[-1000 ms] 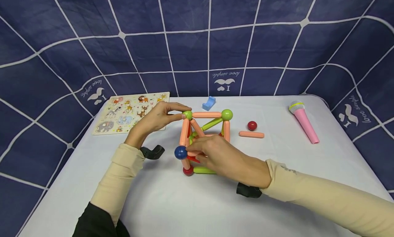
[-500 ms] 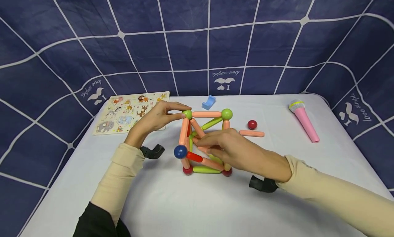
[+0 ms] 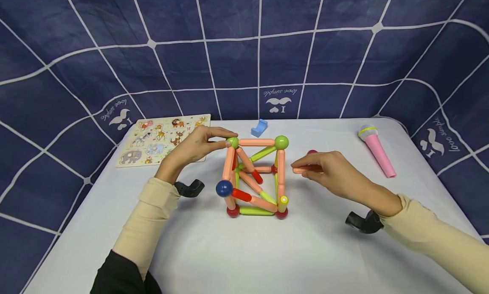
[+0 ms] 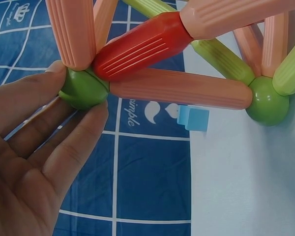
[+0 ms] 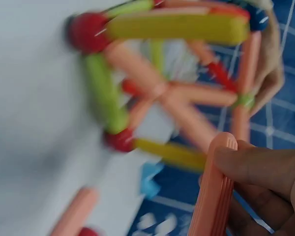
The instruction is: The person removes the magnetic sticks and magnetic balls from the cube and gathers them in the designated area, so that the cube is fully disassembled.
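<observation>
A cube-like frame of salmon, green, red and yellow sticks joined by balls (image 3: 254, 177) stands mid-table. My left hand (image 3: 219, 141) pinches the green ball (image 3: 231, 142) at its top left corner; the left wrist view shows thumb and finger of that hand (image 4: 78, 101) round this ball (image 4: 83, 88). My right hand (image 3: 302, 166) is just right of the frame, apart from it, gripping a salmon stick (image 5: 214, 191). A second salmon stick (image 5: 73, 214) lies on the table. A red ball (image 3: 312, 151) peeks out behind the right hand.
An animal puzzle board (image 3: 162, 139) lies at the back left, a small blue block (image 3: 259, 127) behind the frame, and a pink toy microphone (image 3: 376, 152) at the right. The white table (image 3: 244, 251) is backed by a dark blue grid cloth.
My right hand has drawn out of the frame and moved right, now holding a salmon stick. The left hand has kept its pinch on the green ball.
</observation>
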The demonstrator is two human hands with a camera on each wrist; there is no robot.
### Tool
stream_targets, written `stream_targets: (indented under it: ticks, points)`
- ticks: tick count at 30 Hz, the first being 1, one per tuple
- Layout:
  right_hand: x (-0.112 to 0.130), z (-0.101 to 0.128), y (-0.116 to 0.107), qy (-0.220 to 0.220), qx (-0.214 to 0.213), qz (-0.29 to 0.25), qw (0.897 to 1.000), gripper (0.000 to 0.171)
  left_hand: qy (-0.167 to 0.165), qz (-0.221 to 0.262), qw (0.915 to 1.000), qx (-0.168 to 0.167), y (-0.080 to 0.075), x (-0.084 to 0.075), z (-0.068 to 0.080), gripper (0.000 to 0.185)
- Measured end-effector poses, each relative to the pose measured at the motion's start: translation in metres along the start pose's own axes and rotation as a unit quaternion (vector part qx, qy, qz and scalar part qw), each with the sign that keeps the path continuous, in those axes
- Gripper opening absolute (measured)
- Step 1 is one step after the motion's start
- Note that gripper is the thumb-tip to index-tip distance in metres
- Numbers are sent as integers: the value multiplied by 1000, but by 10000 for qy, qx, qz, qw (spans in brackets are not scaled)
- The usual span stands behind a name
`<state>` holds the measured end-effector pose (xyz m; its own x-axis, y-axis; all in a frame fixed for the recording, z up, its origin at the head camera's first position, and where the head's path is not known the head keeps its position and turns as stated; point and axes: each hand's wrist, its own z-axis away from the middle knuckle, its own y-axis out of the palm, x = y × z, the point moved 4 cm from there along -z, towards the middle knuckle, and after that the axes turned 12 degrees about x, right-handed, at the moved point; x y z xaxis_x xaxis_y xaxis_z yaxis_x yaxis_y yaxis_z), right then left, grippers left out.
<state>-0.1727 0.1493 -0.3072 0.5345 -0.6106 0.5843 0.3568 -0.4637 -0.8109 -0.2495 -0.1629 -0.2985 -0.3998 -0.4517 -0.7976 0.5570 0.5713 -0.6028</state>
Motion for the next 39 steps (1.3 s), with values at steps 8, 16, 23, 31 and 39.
stream_targets:
  ticks: [8, 16, 23, 31, 39]
  points:
    - [-59, -5, 18, 168, -123, 129, 9997, 28, -1, 62, 10000, 2, 1, -1, 0, 31]
    - [-80, -14, 36, -51, -327, 616, 9976, 24, 19, 77, 10000, -10, 2, -2, 0, 31]
    - [-84, -19, 46, 71, -409, 957, 9945, 21, 14, 114, 9999, 3, 2, -2, 0, 31]
    - [-78, -14, 43, 255, -726, 159, 9969, 25, -22, 77, 10000, 2, 2, 0, -1, 31]
    - [-38, 9, 56, 304, -22, -1544, 9875, 25, -40, 51, 10000, -6, 1, 0, 0, 31]
